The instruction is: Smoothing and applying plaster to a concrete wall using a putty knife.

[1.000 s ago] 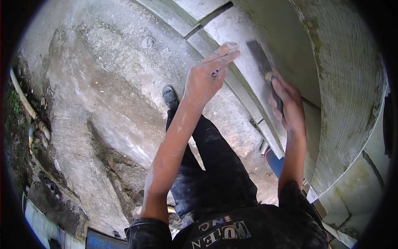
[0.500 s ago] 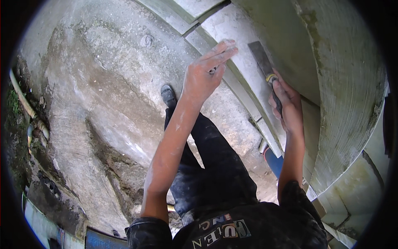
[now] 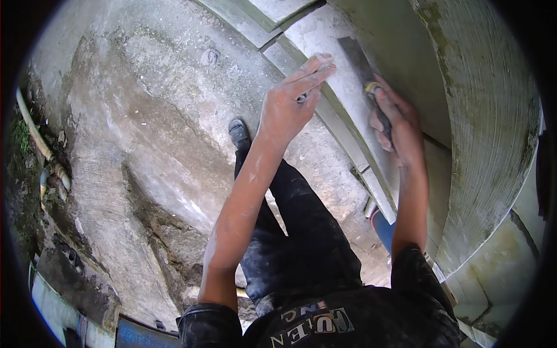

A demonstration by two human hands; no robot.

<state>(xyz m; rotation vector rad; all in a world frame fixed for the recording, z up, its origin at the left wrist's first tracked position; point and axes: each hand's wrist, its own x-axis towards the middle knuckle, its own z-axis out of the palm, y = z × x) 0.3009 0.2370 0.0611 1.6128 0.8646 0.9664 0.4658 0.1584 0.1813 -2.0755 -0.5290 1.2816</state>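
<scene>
View from above of a person smoothing a pale filler coat on a curved wall ledge (image 3: 342,87). The right hand (image 3: 397,127) is closed around the yellow-collared handle of a flat scraper (image 3: 355,58), whose blade lies against the ledge. The left hand (image 3: 290,104) is spread narrow, fingers extended together, with the fingertips (image 3: 322,62) touching the pale patch just beside the blade. Judged from the surface, the patch around the blade looks coated and fairly even; the greenish, stained wall (image 3: 487,133) to the right appears untreated. The handle is mostly hidden by the fingers, the blade's working edge is hard to make out, and a blue object (image 3: 383,229) below the ledge is cut off by the arm.
</scene>
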